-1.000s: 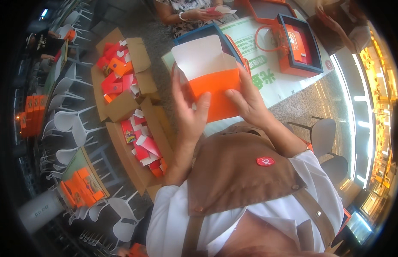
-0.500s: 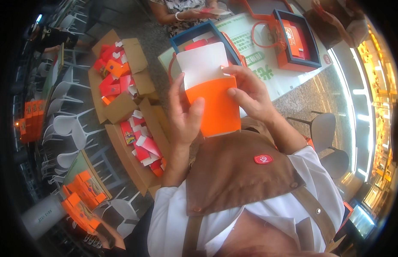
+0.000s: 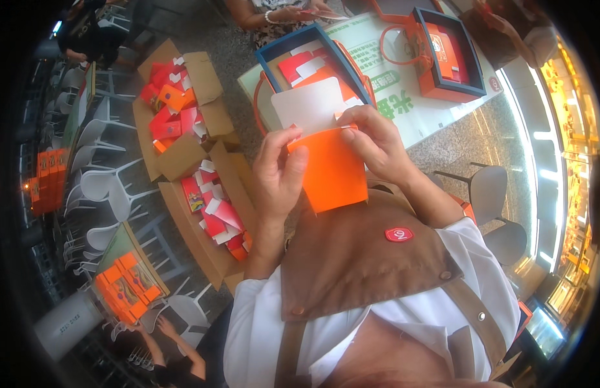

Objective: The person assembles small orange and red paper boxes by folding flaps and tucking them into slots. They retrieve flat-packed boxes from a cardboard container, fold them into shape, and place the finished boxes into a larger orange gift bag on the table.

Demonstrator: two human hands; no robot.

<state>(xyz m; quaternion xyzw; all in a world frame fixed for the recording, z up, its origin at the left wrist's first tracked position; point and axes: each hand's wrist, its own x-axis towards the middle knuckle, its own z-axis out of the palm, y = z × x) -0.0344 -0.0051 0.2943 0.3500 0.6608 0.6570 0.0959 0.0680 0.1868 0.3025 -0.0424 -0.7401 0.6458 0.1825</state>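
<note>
You hold the orange box [image 3: 331, 169] upright just above your brown apron [image 3: 364, 258]. It looks light, thin card, easily creased, so pinch it near the folds. Your left hand [image 3: 279, 173] clamps its left edge; your right hand [image 3: 376, 143] pinches the top by the white flap [image 3: 309, 107].

Open cardboard cartons [image 3: 203, 161] crowding the left, blue-rimmed tray [image 3: 313, 58] just ahead, bare floor [image 3: 468, 139] rightward.

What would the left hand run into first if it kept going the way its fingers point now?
The left hand already touches the orange box; its fingers point up toward the box's white flap. Past that, probably the blue-rimmed tray on the table, though depth is unclear.
</note>
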